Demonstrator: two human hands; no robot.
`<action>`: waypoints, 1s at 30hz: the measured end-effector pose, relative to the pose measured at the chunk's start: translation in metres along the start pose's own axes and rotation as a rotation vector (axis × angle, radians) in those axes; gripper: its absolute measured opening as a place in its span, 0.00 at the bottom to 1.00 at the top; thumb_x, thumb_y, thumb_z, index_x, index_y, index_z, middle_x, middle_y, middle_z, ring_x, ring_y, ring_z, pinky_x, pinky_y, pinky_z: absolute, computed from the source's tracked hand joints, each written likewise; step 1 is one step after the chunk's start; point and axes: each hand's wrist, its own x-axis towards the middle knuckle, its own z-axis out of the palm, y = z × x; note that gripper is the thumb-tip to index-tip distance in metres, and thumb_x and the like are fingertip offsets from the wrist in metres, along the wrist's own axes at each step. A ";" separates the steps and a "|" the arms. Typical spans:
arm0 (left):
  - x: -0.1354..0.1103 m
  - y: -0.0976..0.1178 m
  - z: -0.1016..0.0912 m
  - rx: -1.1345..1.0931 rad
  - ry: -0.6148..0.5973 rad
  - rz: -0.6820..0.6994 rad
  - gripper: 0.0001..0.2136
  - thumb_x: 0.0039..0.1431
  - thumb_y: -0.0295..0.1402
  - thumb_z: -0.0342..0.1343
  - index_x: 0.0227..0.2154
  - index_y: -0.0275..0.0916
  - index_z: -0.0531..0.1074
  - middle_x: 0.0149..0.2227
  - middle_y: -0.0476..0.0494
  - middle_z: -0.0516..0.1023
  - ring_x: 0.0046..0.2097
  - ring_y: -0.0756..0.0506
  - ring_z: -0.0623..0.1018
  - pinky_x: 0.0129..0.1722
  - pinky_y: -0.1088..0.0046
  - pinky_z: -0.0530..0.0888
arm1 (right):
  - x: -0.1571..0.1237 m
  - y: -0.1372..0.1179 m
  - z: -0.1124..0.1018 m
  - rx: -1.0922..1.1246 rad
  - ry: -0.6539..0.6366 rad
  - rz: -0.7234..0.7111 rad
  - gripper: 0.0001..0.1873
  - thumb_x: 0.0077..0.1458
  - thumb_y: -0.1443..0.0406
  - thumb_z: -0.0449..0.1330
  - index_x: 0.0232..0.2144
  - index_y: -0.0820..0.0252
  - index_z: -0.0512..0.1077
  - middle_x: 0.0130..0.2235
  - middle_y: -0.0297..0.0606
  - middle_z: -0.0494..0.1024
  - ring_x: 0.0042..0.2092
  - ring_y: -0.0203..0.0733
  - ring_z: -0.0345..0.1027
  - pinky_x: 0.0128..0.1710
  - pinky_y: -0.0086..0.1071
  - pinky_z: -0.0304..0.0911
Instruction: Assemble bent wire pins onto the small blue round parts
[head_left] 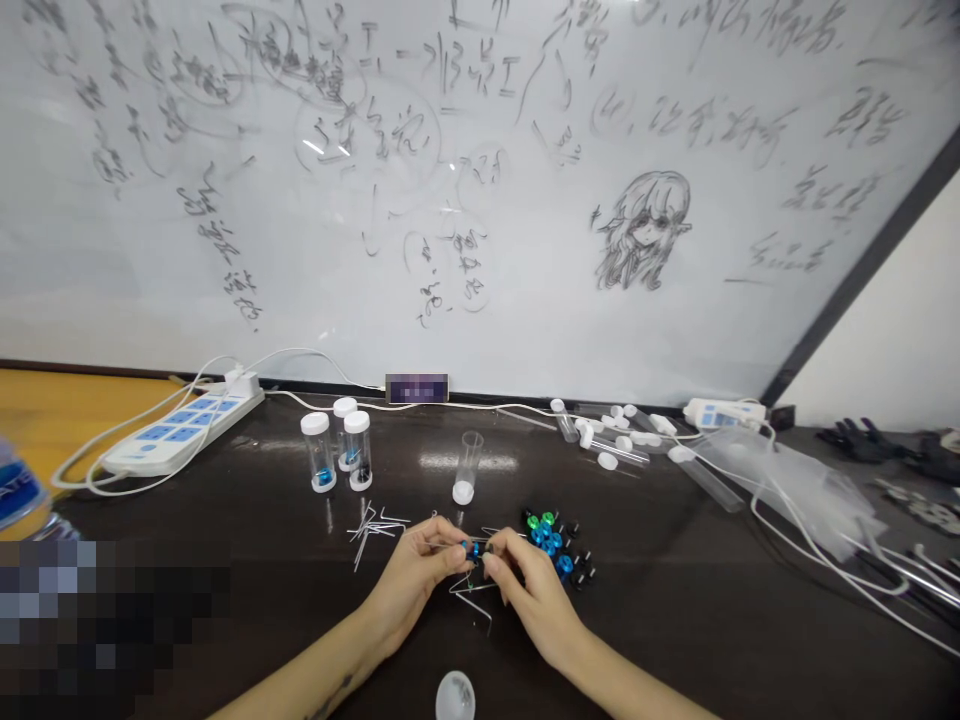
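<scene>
My left hand (pixel 420 572) is closed in a pinch on a small blue metal piece (pixel 472 550). Facing it, my right hand (pixel 531 590) pinches a small black piece, perhaps a screw, against the blue one; the fingers partly cover both. Below the fingertips lie thin bent metal rods, like hex keys (pixel 471 597). More bent hex keys (pixel 369 528) are heaped left of my left hand. Beyond my right hand is a pile of blue and green pieces (pixel 551 540) with black screws (pixel 583 570). An open clear tube (pixel 469 466) stands on its white cap behind both hands.
Three capped tubes (pixel 319 455) with small parts inside stand at the back left, near a power strip (pixel 180 430). Loose tubes and white caps (pixel 608 461) lie at the back right beside plastic bags (pixel 784 480). A translucent cup (pixel 455 697) sits at the front edge.
</scene>
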 end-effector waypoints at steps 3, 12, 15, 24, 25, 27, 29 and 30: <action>0.000 0.000 0.001 0.002 -0.004 0.007 0.06 0.45 0.30 0.66 0.26 0.36 0.75 0.30 0.47 0.77 0.34 0.49 0.74 0.38 0.73 0.71 | 0.000 0.000 0.000 0.009 -0.026 -0.001 0.16 0.64 0.57 0.48 0.28 0.59 0.64 0.26 0.30 0.65 0.26 0.34 0.59 0.27 0.27 0.55; -0.003 0.003 0.003 0.031 -0.041 -0.034 0.07 0.44 0.29 0.66 0.26 0.35 0.74 0.28 0.46 0.77 0.32 0.50 0.74 0.36 0.73 0.71 | -0.002 -0.001 -0.001 0.057 -0.058 0.013 0.24 0.67 0.57 0.41 0.21 0.59 0.63 0.21 0.31 0.67 0.24 0.35 0.61 0.27 0.28 0.55; -0.002 0.003 0.003 0.033 -0.021 -0.031 0.07 0.43 0.29 0.67 0.26 0.36 0.74 0.28 0.47 0.77 0.32 0.49 0.74 0.37 0.73 0.71 | -0.001 -0.004 -0.002 0.021 -0.032 -0.002 0.18 0.65 0.57 0.47 0.26 0.59 0.65 0.25 0.31 0.67 0.26 0.36 0.60 0.28 0.28 0.56; -0.002 0.002 0.001 0.032 -0.017 -0.023 0.06 0.44 0.29 0.66 0.27 0.36 0.75 0.28 0.47 0.77 0.33 0.49 0.74 0.38 0.72 0.70 | -0.003 0.002 -0.002 0.100 0.020 0.002 0.14 0.64 0.56 0.47 0.36 0.58 0.65 0.24 0.29 0.64 0.25 0.36 0.60 0.27 0.28 0.56; -0.002 0.002 0.001 0.030 -0.018 -0.026 0.06 0.44 0.29 0.66 0.27 0.36 0.75 0.28 0.47 0.77 0.33 0.49 0.74 0.39 0.72 0.71 | -0.003 0.003 -0.002 0.102 0.019 0.002 0.15 0.65 0.56 0.45 0.35 0.58 0.66 0.23 0.28 0.63 0.24 0.36 0.59 0.27 0.28 0.55; -0.002 0.002 0.001 0.022 -0.018 -0.029 0.06 0.45 0.29 0.66 0.27 0.36 0.75 0.29 0.48 0.77 0.33 0.49 0.74 0.39 0.72 0.71 | -0.003 0.003 -0.002 0.092 0.020 0.001 0.18 0.66 0.56 0.42 0.33 0.58 0.67 0.21 0.28 0.62 0.24 0.36 0.60 0.28 0.28 0.55; -0.002 0.003 0.002 0.016 -0.021 -0.034 0.06 0.45 0.28 0.66 0.27 0.36 0.75 0.29 0.48 0.76 0.33 0.50 0.74 0.39 0.72 0.71 | -0.002 0.004 -0.001 0.088 0.019 -0.008 0.20 0.66 0.56 0.42 0.32 0.59 0.68 0.21 0.29 0.63 0.25 0.37 0.61 0.29 0.29 0.56; -0.002 0.003 0.002 0.016 -0.023 -0.037 0.06 0.45 0.28 0.66 0.26 0.36 0.75 0.29 0.48 0.76 0.33 0.50 0.74 0.39 0.72 0.71 | -0.002 0.004 -0.001 0.090 0.015 -0.016 0.21 0.66 0.56 0.41 0.32 0.59 0.68 0.21 0.29 0.63 0.25 0.37 0.61 0.30 0.29 0.56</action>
